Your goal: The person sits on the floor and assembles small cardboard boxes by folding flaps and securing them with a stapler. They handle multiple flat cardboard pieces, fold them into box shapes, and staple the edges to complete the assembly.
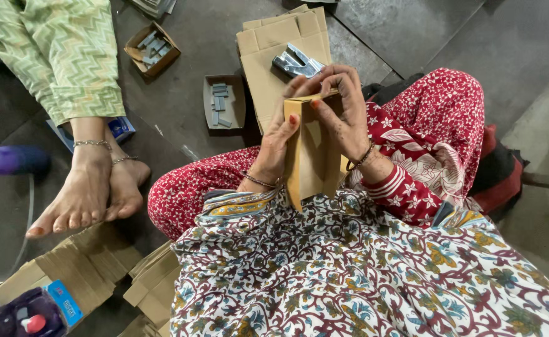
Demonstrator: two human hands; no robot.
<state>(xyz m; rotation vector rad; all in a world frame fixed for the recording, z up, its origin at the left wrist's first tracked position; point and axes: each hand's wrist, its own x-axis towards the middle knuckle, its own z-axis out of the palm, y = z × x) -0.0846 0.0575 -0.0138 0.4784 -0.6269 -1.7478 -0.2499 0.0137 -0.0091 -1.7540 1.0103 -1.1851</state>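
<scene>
We sit cross-legged on the floor and hold a brown paper bag upright over our lap. Our left hand grips its left edge, fingers wrapped around the side fold and thumb near the top corner. Our right hand curls over the open top and right side, fingertips pressing the mouth of the bag. Both hands are closed on the bag, neither one free.

The bag looks folded into shape, its sides creased and standing, so we judge the forming of this piece is largely done. Its top edge is not visibly fastened; our fingers hide the seam, so we cannot tell whether it is pinned. The stapler lies untouched just beyond our hands, on a stack of flat bags, which suggests the fastening of this piece is yet to be done.

Further bags lie piled by our left knee, though we cannot tell whether those are finished or waiting. Two small open boxes of staples sit on the floor to the left, well apart from the bag. Another person's feet rest near them, taking no part in our work.
</scene>
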